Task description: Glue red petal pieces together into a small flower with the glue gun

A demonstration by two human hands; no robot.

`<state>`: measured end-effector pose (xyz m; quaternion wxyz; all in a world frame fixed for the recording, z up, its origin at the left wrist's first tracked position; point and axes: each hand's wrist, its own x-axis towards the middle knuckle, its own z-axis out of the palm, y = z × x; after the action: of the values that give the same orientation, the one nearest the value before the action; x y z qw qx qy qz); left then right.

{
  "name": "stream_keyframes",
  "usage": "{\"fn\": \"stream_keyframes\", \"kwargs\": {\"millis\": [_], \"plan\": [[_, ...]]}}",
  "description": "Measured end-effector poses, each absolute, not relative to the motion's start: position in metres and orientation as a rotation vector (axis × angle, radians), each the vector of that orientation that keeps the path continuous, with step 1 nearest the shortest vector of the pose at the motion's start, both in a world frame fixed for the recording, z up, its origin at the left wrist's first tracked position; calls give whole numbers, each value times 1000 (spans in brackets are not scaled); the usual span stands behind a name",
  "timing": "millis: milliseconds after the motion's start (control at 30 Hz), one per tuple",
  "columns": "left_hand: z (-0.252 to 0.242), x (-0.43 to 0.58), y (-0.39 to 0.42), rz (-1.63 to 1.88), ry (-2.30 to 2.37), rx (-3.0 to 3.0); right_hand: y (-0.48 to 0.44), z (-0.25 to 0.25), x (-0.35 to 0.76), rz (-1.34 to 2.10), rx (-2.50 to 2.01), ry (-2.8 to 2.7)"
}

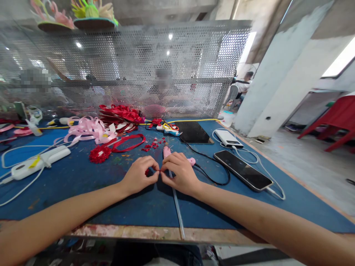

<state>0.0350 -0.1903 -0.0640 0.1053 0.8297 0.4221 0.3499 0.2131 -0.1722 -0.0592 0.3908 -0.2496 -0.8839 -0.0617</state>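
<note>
Over the blue tabletop (116, 207), my left hand (140, 174) and my right hand (179, 173) meet fingertip to fingertip, both closed in a pinch. Between them shows a sliver of a small red piece (160, 170), which looks like ribbon; the fingers hide most of it. Beneath my right hand lies a pink glue gun (166, 152), partly covered, with a long clear glue stick (178, 212) reaching to the table's front edge. To the left of the hands are a red ribbon rosette (100, 153) and a red ribbon loop (129, 147). Small red scraps (151, 146) lie just beyond the hands.
A phone (244, 170) and a white power bank (227, 138) with cables lie at right, near a dark flat panel (194, 132). Pink ribbon (91, 129), red ribbon pieces (120, 115) and a white power strip (41, 162) are at left. A perforated screen (124, 70) stands behind; people sit beyond.
</note>
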Motion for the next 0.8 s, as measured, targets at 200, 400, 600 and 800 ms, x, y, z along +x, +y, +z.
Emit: {"fn": "stream_keyframes", "kwargs": {"millis": [200, 400, 600, 800], "plan": [[-65, 35, -189, 1017, 1239, 2456, -172, -59, 214, -171, -628, -2250], [-64, 35, -190, 1016, 1227, 2447, -171, -58, 215, -137, -612, -2249], [-64, 35, -194, 1088, 1238, 2445, -172, -57, 215, -109, -624, -2239], [-67, 34, -194, 1135, 1190, 2336, -172, -57, 214, -95, -634, -2215]]}}
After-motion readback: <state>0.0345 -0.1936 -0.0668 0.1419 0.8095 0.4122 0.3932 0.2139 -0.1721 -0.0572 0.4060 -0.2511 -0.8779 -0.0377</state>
